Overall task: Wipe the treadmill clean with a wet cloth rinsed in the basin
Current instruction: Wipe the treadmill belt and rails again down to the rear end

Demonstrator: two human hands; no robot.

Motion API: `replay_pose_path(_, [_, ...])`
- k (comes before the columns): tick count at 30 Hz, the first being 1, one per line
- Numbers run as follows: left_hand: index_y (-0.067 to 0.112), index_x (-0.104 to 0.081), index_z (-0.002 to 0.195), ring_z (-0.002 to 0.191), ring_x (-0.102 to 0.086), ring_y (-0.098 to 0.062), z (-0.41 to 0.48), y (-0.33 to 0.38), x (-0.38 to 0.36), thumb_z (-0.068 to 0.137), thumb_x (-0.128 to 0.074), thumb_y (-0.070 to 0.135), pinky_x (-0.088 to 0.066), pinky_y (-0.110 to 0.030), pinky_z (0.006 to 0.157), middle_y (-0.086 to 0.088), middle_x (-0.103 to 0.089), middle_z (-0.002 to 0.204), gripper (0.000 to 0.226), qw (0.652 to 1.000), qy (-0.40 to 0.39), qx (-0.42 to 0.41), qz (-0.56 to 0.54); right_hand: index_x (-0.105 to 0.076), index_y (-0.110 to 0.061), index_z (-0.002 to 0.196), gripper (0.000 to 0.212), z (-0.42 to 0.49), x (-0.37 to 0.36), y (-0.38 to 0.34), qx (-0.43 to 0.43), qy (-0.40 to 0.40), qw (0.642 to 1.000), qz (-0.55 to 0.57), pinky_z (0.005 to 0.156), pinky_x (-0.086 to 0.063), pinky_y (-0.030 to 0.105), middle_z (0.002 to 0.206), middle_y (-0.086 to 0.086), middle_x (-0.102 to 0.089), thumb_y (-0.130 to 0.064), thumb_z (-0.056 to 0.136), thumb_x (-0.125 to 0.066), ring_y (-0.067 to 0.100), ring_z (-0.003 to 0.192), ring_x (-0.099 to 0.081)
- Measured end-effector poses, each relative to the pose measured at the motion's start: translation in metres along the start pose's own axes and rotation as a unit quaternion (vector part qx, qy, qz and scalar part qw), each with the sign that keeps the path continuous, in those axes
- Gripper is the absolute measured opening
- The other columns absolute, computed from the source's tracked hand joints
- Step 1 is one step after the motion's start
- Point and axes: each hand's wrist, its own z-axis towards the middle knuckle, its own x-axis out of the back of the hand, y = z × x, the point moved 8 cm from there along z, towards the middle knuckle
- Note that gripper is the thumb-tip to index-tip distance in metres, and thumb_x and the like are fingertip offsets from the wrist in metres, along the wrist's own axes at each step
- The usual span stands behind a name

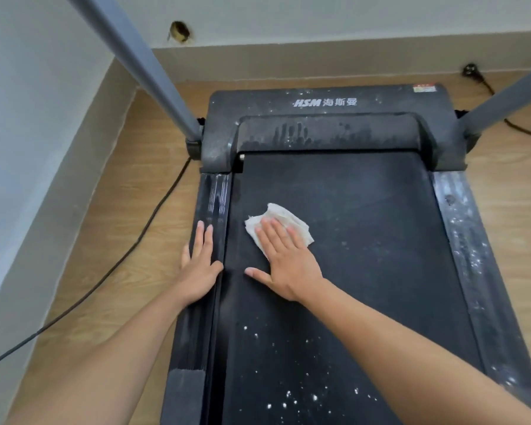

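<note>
A black treadmill [365, 210] fills the middle of the view, its belt running towards me. White specks dot the near belt and the right side rail [466, 240]. A crumpled white cloth [281, 217] lies on the belt's left half. My right hand [284, 259] presses flat on the cloth's near part, fingers spread. My left hand [198, 265] rests flat on the left side rail [215, 197], which looks wet and streaked. The motor cover [328, 130] at the far end shows dusty finger marks. No basin is in view.
Two grey uprights rise from the treadmill's front corners, one at left [141, 59] and one at right [503, 102]. A black cable [129, 250] trails over the wooden floor on the left. A plug and cord [478, 78] lie at the back right. Walls close in left and behind.
</note>
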Motion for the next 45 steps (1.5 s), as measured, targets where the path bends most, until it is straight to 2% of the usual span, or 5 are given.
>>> replay_pose_path(12, [0.05, 0.02, 0.158, 0.157, 0.02, -0.033, 0.009, -0.011, -0.001, 0.1, -0.043, 0.027, -0.004, -0.057, 0.126, 0.049, 0.047, 0.138, 0.088, 1.0, 0.015, -0.009, 0.022, 0.023, -0.005, 0.162, 0.135, -0.129, 0.003, 0.201, -0.426, -0.025, 0.888, 0.172, 0.128, 0.015, 0.052, 0.171, 0.018, 0.027, -0.1, 0.075, -0.015, 0.029, 0.158, 0.03])
replay_pose_path(26, [0.035, 0.006, 0.164, 0.158, 0.013, -0.006, 0.001, 0.004, 0.002, 0.11, -0.012, 0.05, 0.009, -0.039, 0.128, 0.032, 0.03, 0.16, 0.059, 0.994, 0.072, -0.053, -0.058, 0.014, -0.015, 0.167, 0.115, -0.011, -0.012, -0.038, 0.146, -0.072, 0.986, -0.04, 0.13, 0.009, 0.052, 0.173, 0.008, 0.022, -0.094, 0.086, -0.006, 0.025, 0.158, 0.029])
replay_pose_path(36, [0.039, 0.017, 0.162, 0.159, 0.01, -0.036, -0.001, 0.006, -0.005, 0.099, -0.03, 0.072, -0.006, -0.064, 0.124, 0.036, 0.038, 0.156, 0.085, 0.992, 0.118, 0.008, 0.033, 0.029, -0.025, 0.162, 0.111, -0.152, 0.011, 0.225, -0.213, -0.038, 0.976, 0.023, 0.129, 0.015, 0.039, 0.172, -0.001, 0.031, -0.096, 0.081, 0.001, 0.013, 0.156, 0.034])
replay_pose_path(41, [0.044, 0.018, 0.161, 0.158, 0.018, -0.032, 0.001, 0.001, -0.005, 0.102, -0.033, 0.067, 0.001, -0.062, 0.124, 0.041, 0.04, 0.152, 0.081, 0.995, 0.095, -0.002, 0.019, 0.018, -0.007, 0.165, 0.136, -0.128, 0.009, 0.2, -0.386, 0.016, 0.913, 0.134, 0.129, 0.013, 0.051, 0.173, 0.019, 0.022, -0.103, 0.07, -0.003, 0.029, 0.159, 0.026])
replay_pose_path(45, [0.051, 0.013, 0.16, 0.157, 0.023, -0.024, 0.002, -0.001, 0.002, 0.107, -0.03, 0.057, 0.009, -0.058, 0.124, 0.05, 0.035, 0.148, 0.068, 0.997, 0.064, -0.008, -0.044, 0.031, -0.004, 0.159, 0.139, -0.062, 0.003, 0.107, -0.273, -0.003, 0.953, 0.131, 0.122, 0.025, 0.053, 0.165, 0.022, 0.038, -0.104, 0.069, -0.006, 0.035, 0.153, 0.039])
